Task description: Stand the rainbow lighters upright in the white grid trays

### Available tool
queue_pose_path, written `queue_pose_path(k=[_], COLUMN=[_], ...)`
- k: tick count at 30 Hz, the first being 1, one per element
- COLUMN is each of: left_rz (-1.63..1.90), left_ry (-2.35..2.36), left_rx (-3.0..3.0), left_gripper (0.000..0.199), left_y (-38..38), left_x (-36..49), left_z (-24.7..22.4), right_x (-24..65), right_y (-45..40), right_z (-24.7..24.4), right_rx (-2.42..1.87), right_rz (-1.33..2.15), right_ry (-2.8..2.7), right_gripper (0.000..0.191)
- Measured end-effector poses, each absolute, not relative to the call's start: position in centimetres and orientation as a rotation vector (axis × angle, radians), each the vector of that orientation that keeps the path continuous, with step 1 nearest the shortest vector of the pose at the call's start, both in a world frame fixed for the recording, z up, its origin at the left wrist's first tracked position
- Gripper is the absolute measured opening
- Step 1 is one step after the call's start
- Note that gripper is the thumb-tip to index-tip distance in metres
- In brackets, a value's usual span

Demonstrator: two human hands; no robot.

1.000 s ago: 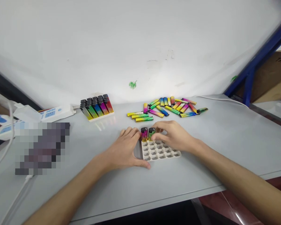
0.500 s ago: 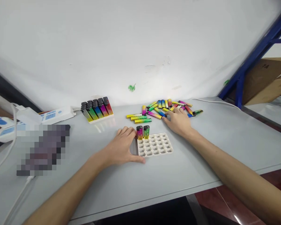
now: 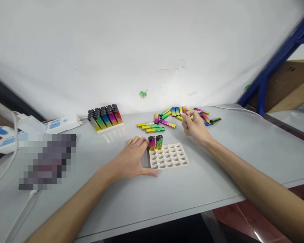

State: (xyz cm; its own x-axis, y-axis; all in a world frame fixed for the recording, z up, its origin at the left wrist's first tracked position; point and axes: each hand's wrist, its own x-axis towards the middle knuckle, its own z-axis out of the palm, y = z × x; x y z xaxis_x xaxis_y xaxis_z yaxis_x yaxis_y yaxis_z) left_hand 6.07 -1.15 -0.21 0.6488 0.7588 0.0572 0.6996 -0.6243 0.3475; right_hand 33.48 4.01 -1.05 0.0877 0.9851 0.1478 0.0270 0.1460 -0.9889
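A white tray [image 3: 169, 165] with rows of holes lies on the grey table. Two lighters stand upright in its back left corner: a magenta-yellow lighter [image 3: 151, 143] and a green lighter [image 3: 159, 142]. My left hand [image 3: 133, 158] steadies the tray by its left side, thumb along the front corner and fingers at the back corner. Beyond the tray's back right, my right hand [image 3: 196, 130] is raised with its fingers pinched on a lighter [image 3: 186, 114], mostly hidden by the fingers. Behind it lies a loose pile of shiny coloured lighters [image 3: 177, 111].
At the back left stands a second tray [image 3: 110, 128] full of black-topped lighters. Several yellow and green lighters [image 3: 152, 126] lie behind the near tray. A power strip [image 3: 57, 124], a blurred-out dark object [image 3: 48, 162] and white cables [image 3: 21, 209] occupy the left side.
My right hand has drawn back and up from the pile, its fingers closing into a pinch. A blue-yellow lighter beside it has left the table. My left hand keeps its place.
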Motion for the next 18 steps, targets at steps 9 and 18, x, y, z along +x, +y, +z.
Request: queue_pose_path(k=[9, 18], left_rz=[0.284, 0.283], left_ry=[1.164, 1.167], left_rx=[2.589, 2.587], left_gripper=[0.066, 0.069], left_y=[-1.2, -1.1], left_x=[6.1, 6.0], left_z=[-0.3, -0.3], right_x=[32.7, 31.8], right_y=[2.9, 2.5], right_z=[-0.6, -0.7], right_rx=[-1.141, -1.201], right_rz=[1.268, 1.449], right_ry=[-1.190, -1.073], right_gripper=[0.039, 0.062])
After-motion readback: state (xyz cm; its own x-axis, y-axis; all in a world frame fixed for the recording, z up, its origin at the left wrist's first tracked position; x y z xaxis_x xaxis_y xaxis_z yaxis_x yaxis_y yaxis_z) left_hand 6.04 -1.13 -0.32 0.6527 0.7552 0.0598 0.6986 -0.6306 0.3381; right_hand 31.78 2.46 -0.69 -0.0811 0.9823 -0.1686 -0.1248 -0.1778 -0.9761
